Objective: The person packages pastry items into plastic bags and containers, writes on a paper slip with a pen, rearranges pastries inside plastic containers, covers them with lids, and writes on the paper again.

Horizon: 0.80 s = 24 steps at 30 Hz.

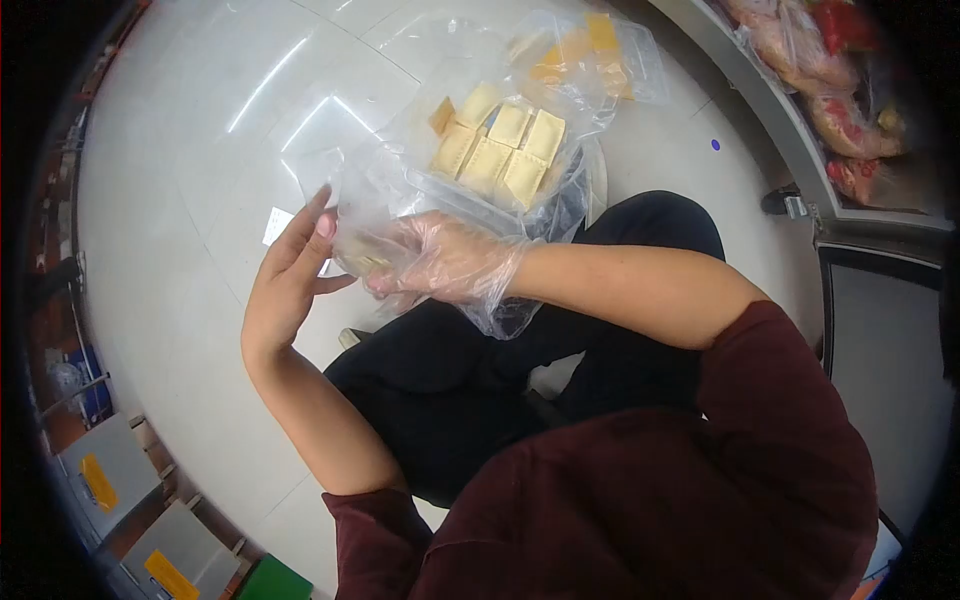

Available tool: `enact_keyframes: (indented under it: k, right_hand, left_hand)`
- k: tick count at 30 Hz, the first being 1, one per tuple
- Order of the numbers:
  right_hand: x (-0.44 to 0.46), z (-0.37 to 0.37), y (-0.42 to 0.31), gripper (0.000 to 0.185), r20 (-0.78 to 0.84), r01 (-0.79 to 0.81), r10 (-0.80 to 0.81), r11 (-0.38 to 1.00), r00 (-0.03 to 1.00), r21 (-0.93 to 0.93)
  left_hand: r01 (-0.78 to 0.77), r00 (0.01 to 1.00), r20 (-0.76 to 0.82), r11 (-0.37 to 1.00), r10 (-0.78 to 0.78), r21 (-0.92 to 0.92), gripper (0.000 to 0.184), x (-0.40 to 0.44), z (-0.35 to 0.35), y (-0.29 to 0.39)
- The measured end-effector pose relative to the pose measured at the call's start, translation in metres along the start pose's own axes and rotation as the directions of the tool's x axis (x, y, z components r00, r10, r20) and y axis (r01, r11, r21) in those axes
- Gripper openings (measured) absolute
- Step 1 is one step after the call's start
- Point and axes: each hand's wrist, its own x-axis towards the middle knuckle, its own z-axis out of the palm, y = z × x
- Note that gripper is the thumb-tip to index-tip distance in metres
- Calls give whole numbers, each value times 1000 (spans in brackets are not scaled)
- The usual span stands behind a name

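Bag of clear film (362,222) spans between the hands, pinched by the left hand (285,285). Gloved right hand (450,255) curls against it, grip unclear; yellow squares (489,158) lie just beyond.

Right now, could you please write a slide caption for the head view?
Bare left hand and gloved right hand at thin translucent plastic, near rows of pale yellow pieces.
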Motion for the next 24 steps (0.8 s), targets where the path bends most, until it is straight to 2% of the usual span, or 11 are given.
enact_keyframes:
  k: [5,8,11,14,17,24]
  right_hand:
    - [8,-7,17,50,20,-43,43,999,999,-28]
    - [0,-4,0,52,-6,-94,95,979,995,-179]
    - [-5,-4,-9,54,8,-122,125,978,992,-169]
    - [-3,-5,-11,53,5,-131,136,963,991,-235]
    - [3,-7,2,52,4,-90,92,982,996,-164]
    - [3,-7,2,48,9,-107,110,977,994,-187]
  left_hand:
    - [52,995,-83,997,-46,64,80,11,9,-1]
    - [57,992,-118,997,-50,55,82,16,12,-1]
    - [-17,986,-159,985,44,169,85,22,7,-11]
    - [31,979,-202,981,8,190,86,19,11,-2]
    - [29,978,-211,986,6,164,85,20,11,-4]
    - [15,972,-231,971,42,237,85,20,10,-6]
